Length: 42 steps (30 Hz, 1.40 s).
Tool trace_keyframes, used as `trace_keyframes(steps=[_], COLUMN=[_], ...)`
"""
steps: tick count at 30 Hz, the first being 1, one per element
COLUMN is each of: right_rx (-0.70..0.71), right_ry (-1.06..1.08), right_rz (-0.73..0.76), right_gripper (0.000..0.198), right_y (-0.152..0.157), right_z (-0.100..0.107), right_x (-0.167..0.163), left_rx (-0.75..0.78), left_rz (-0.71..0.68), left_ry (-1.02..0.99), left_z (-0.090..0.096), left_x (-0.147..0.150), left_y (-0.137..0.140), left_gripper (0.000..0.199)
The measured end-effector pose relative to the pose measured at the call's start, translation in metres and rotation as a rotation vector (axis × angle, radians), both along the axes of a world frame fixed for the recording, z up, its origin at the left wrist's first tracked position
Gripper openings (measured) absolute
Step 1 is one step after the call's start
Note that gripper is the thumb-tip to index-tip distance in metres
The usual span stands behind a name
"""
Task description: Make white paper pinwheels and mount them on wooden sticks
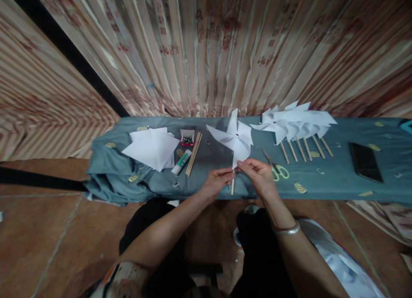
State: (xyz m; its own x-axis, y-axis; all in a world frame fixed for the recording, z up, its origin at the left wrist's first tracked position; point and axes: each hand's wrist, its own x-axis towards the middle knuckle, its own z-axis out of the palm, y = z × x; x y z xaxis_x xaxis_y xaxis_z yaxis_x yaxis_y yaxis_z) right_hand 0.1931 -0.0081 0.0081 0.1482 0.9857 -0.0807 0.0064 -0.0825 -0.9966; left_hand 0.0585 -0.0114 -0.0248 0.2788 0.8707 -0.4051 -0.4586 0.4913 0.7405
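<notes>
Hands [218, 181] hold white pinwheel [236, 139]; tube label [183, 159] illegible.

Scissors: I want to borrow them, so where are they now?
In the head view, the scissors lie just right of the right hand, below the row of overlapping pinwheels.

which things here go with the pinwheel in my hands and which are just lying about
Likely part of the job:
- pinwheel in hand
- row of pinwheels
- white paper sheets
- loose sticks
- small open box
- white-and-green tube
- scissors

Probably just lying about:
- dark phone
- blue item, partly cut off
</notes>
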Motion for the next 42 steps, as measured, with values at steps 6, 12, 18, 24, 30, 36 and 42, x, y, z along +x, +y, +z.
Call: trace_keyframes(steps=[6,12,18,24,30,36,42], right_rx=[0.033,0.129,0.084,0.040,0.045,0.092,0.108], right_ry=[-0.111,-0.365,-0.394,-0.201,-0.212,-0.308,-0.347], right_rz=[0.022,-0.009,0.183,0.232,0.205,0.208,0.160], right_gripper=[0.038,0.034,0.029,0.035,0.032,0.026,0.028], right_y=[0.000,-0.004,-0.006,-0.003,-0.004,-0.006,-0.005], right_z=[-0.004,-0.004,-0.006,-0.004,-0.005,-0.005,-0.006], right_x=[0.001,0.011,0.012,0.007,0.010,0.013,0.013], left_rx=[0.005,0.026,0.031,0.021,0.008,0.009,0.029], left_rz=[0.024,0.030,0.066,0.079,0.078,0.057,0.031], left_ry=[0.008,-0.019,-0.084,-0.100,-0.131,-0.134,-0.167], left_z=[-0.003,0.005,0.015,0.017,0.019,0.018,0.020], left_x=[0.001,-0.001,-0.003,0.001,0.005,0.007,0.005], left_y=[0.001,0.007,0.017,0.020,0.020,0.019,0.018], left_gripper=[0.042,0.036,0.038,0.034,0.040,0.036,0.035])
